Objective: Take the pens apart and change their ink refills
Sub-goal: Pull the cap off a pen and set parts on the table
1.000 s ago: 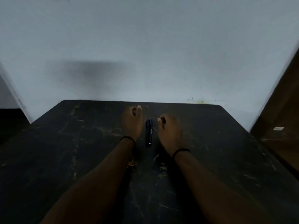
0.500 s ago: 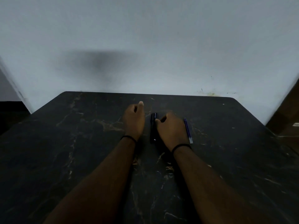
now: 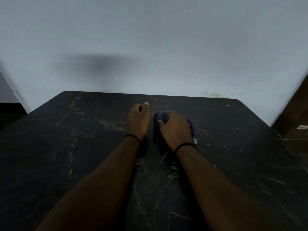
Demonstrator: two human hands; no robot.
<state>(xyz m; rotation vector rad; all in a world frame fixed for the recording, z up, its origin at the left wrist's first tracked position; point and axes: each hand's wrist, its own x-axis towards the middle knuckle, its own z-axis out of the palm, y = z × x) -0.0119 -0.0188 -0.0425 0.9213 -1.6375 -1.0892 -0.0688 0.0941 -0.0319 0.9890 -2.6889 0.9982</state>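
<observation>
Dark marble table [image 3: 83,155]: left hand [image 3: 138,120] loosely fisted, empty; right hand [image 3: 175,129] settling on black pens [image 3: 155,129], grip unclear, blue refill [image 3: 192,130] just outside it. Next, probably lifting one to unscrew.

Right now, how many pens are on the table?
3: two black pens lie between the hands, the second partly under the right hand; a blue pen lies right of it. More may be hidden.

Single head-worn wide-angle view, looking forward and down from above the near edge of the dark marbled table [image 3: 83,147], both forearms reaching away from the lens, pale wall [image 3: 150,39] filling the upper half, edges curved by the lens
</observation>
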